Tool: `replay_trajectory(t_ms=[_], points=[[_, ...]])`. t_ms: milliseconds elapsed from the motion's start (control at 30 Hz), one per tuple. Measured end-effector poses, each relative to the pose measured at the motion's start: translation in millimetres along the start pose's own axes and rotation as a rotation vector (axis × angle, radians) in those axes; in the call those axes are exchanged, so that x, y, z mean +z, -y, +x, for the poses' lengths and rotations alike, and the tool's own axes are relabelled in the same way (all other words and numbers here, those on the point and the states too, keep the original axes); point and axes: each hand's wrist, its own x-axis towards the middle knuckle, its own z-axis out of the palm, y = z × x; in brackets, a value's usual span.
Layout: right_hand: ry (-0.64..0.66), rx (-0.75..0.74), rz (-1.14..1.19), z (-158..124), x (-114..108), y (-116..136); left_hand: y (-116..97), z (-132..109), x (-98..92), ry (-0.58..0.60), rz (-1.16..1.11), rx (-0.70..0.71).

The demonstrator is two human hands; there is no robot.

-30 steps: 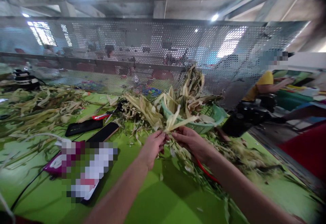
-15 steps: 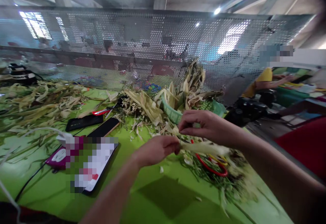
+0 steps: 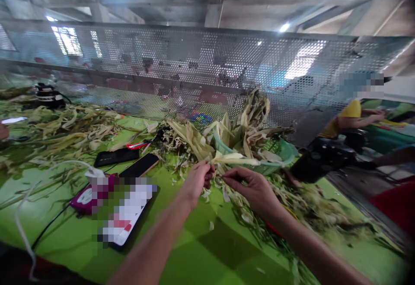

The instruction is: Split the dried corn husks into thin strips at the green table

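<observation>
My left hand (image 3: 199, 179) is closed, pinching one end of a pale dried corn husk strip (image 3: 238, 160). The folded strip points right, in front of a green plastic basket (image 3: 223, 144) filled with dry husks (image 3: 249, 131). Just right of it, my right hand (image 3: 251, 188) has thumb and forefinger pressed together; whatever lies between them is too small to make out. Under my right forearm, a bit of a red loop handle (image 3: 274, 229) shows among green stalks and husk scraps.
Loose husks (image 3: 74, 127) cover the table's (image 3: 181, 250) left side. Phones (image 3: 141, 165), a red cutter (image 3: 138, 145), a purple power strip (image 3: 84, 198) and a tablet (image 3: 136, 216) lie left of my arms. A perforated metal screen (image 3: 181, 77) stands behind. A person in yellow (image 3: 352, 110) sits at right.
The husk strip has risen from beside the red handle to in front of the basket. My right hand has dropped below it, and the view has shifted slightly.
</observation>
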Motion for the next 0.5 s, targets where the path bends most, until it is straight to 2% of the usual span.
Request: replay_trajectory(t_ms=[167,233,300,400,500], points=[[0.080,-0.390,-0.477,-7,-5,20,9,-1,1.9,-0.105,0.626,0.211],[0.141,-0.510,-0.565,-7,-8,27,10,-1,3.6,-0.096,0.820,0.298],[0.185,-0.562,-0.586,-4,-15,34,10,-2,5.6,-0.050,0.941,0.358],[0.195,-0.478,-0.485,9,-34,39,2,-6,8.0,0.176,0.885,0.406],[0.220,-0.263,-0.251,23,-53,30,-8,-13,9.0,0.470,0.550,0.304]])
